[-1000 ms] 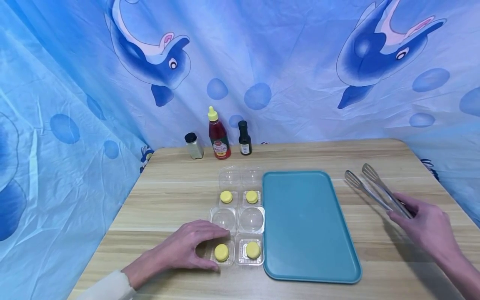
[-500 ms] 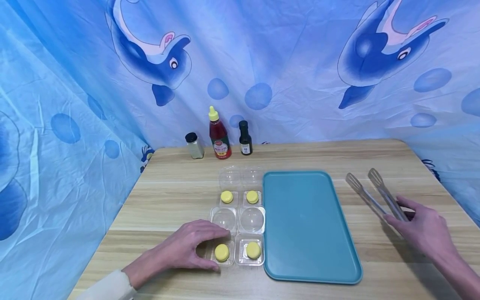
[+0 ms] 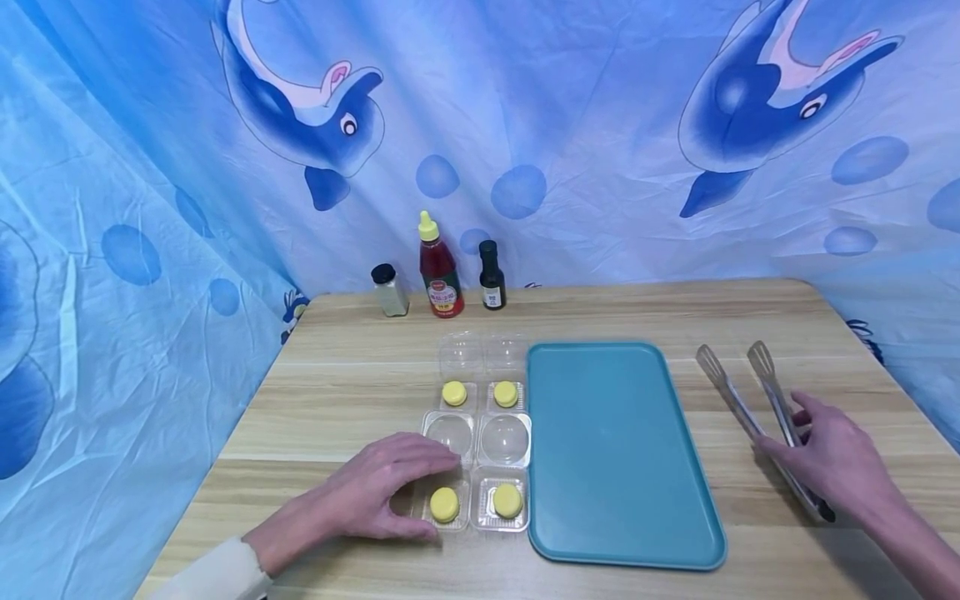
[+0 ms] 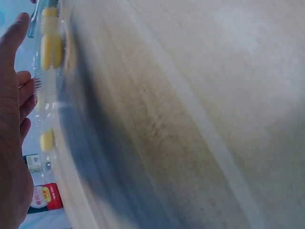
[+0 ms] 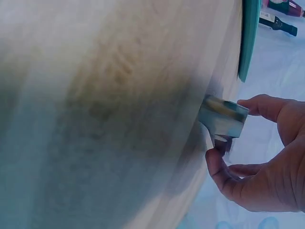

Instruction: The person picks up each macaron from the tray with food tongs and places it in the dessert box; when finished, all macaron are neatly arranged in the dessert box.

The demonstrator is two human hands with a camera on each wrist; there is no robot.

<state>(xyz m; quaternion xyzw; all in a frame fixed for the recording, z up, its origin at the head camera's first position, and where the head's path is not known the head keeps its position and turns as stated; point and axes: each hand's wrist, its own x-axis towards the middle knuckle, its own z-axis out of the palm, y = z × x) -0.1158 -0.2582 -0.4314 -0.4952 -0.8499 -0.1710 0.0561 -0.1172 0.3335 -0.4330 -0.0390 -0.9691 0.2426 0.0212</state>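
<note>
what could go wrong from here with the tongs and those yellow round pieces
The right hand has thumb and fingers on the tongs, whose arms stand spread, so they might twist or slip. The left hand curves round the near-left clear container, so a nudge might shift it and the yellow piece inside.

Between the tray [image 3: 626,450] and the tongs [image 3: 739,407], a strip of worktop [image 3: 742,517] gives passage; plastic boxes [image 3: 504,440] block the tray's left side.

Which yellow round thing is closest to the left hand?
The front-left yellow round thing, just beside the left hand in the head view; the other three sit farther from it.
</note>
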